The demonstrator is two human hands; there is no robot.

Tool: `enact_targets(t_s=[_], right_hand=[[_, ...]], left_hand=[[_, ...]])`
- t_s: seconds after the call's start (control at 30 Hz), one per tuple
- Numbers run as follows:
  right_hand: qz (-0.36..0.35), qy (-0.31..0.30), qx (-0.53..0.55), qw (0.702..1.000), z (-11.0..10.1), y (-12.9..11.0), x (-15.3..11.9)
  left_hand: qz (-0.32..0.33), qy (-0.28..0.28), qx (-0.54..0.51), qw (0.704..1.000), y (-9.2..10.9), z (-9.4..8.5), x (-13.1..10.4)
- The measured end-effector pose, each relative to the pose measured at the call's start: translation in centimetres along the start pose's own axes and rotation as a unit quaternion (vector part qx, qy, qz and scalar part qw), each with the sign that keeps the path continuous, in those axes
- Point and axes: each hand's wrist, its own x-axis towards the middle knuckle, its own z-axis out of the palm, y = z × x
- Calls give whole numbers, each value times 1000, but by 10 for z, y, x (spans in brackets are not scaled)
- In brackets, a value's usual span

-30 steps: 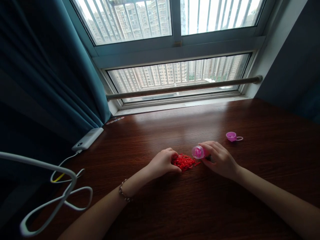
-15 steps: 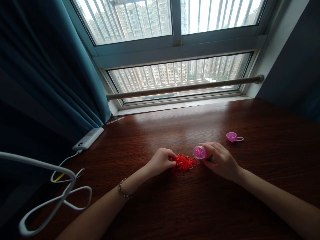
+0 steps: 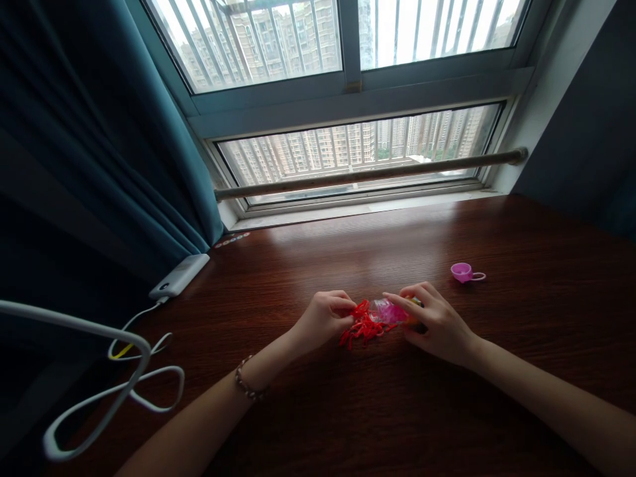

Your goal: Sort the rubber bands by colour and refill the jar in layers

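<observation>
Red strands (image 3: 366, 328), likely limp, suit the edge pinch of your left hand (image 3: 320, 321); your right hand (image 3: 444, 330) grasps the probably light, slippery container (image 3: 389, 312) around its body.

Loose red strands (image 3: 365, 329), heaped, clear container (image 3: 385, 311), pink inside, tipped toward them

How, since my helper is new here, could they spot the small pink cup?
Below the window, find the brown table. Beyond the right hand sits the small pink cup. Its side loop sets it apart from the clear container in that hand.
</observation>
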Motion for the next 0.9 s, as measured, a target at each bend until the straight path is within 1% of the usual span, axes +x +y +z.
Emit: enact_targets(t_s=[0.13,0.33,0.57,0.63,0.73,0.8,0.9], right_hand=[[2,-18,-4,1000,-1,-1,0],[0,-23,-5,1000,1,-4,0],[-8,-33,2,999,4,-8,-1],[-14,-35,1,999,5,-9,-2],[-16,-36,4,999,5,-10,-2],[-12,-35,7,999,5,-11,-2],[0,-30,8,1000,5,-11,-1]], left_hand=[[29,15,37,999,-1,4,-1],[78,36,91,992,3,5,-2],[121,36,145,981,3,13,-7],[112,51,137,983,4,16,-9],[65,75,93,991,7,19,-10],[35,81,52,995,9,19,-10],[18,80,-15,997,11,17,-9]])
